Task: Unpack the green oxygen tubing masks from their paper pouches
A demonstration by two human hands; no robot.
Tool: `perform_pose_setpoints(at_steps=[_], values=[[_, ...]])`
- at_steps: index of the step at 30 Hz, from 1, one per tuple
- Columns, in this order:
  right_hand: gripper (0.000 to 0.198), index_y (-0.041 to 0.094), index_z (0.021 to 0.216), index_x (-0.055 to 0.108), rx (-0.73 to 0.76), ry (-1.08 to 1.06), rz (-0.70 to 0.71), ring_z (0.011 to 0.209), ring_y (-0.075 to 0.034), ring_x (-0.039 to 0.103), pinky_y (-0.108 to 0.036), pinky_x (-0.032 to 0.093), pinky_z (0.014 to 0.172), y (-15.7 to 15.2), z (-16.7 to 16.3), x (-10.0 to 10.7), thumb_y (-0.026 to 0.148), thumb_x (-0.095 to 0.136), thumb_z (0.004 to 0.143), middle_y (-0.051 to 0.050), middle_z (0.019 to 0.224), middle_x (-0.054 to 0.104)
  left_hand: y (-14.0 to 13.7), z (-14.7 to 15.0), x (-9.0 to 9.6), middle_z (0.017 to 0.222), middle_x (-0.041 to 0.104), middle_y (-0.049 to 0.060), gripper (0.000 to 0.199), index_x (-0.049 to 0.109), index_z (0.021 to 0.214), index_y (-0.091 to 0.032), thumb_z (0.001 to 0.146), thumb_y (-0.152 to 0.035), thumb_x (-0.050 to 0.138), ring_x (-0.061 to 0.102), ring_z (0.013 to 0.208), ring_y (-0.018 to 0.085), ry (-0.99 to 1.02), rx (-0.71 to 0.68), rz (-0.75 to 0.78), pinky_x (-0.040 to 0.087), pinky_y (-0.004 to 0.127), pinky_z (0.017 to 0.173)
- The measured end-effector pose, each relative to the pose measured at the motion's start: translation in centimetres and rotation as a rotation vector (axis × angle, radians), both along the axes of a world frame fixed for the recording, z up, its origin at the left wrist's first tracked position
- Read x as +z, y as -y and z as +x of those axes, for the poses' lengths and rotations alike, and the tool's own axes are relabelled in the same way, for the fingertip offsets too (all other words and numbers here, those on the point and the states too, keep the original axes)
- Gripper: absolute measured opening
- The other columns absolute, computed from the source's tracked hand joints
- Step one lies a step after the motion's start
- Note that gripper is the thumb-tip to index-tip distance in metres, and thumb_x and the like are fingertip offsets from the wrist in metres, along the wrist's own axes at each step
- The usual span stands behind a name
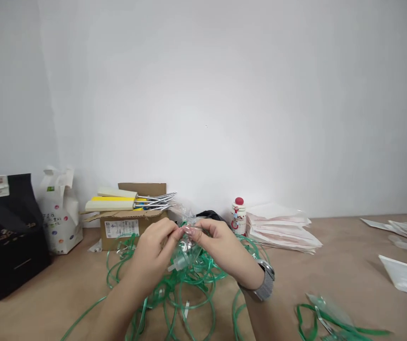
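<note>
My left hand (154, 245) and my right hand (221, 246) meet fingertip to fingertip above a heap of green tubing. Both are closed in a pinch. Whatever lies between the fingers is small and mostly covered, so I cannot make it out. Right below them hangs a clear plastic piece with a frosted connector (180, 262). Loops of green clear tubing (207, 289) spread around and under my wrists, tangled with more clear plastic parts. At the lower right lies a clear plastic mask-like piece (331, 310) with a green strap (306, 319) and a metal strip.
Behind the heap stand a cardboard box (113, 242) with yellow and white-handled metal rods, a bottle (239, 220) with a red cap, and stacked paper packets (281, 232). A black bag (8, 237) and white bag (61, 222) stand left; white packets (405, 277) lie right.
</note>
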State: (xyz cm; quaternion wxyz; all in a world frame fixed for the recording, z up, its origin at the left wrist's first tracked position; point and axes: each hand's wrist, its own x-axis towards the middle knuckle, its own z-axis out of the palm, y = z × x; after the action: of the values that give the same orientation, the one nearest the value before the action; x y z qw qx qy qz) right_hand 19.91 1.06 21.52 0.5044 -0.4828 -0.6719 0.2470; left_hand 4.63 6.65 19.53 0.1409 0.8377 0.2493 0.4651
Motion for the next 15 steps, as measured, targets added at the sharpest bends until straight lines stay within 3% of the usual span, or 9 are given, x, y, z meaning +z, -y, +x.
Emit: perform_pose_setpoints(at_steps=[5, 15], values=[[0.039, 0.018, 0.065, 0.051, 0.121, -0.159, -0.005, 0.062, -0.012, 0.044, -0.025, 0.036, 0.061, -1.0, 0.2, -0.5, 0.053, 0.050, 0.081, 0.002, 0.063, 0.049, -0.4, -0.2, 0.1, 0.070, 0.049, -0.002, 0.028, 0.050, 0.075, -0.020, 0.092, -0.038, 0.036, 0.047, 0.067, 0.013, -0.029, -0.117, -0.091, 0.036, 0.024, 0.061], [0.041, 0.018, 0.054, 0.046, 0.008, -0.254, 0.038, 0.051, -0.009, 0.037, -0.024, 0.029, 0.052, -1.7, 1.0, -0.8, 0.049, 0.054, 0.079, 0.004, 0.052, 0.042, -0.7, -0.8, 0.0, 0.064, 0.051, -0.001, 0.029, 0.047, 0.069, -0.020, 0.093, -0.025, 0.032, 0.045, 0.062, 0.015, -0.260, 0.105, 0.327, 0.032, 0.028, 0.061]])
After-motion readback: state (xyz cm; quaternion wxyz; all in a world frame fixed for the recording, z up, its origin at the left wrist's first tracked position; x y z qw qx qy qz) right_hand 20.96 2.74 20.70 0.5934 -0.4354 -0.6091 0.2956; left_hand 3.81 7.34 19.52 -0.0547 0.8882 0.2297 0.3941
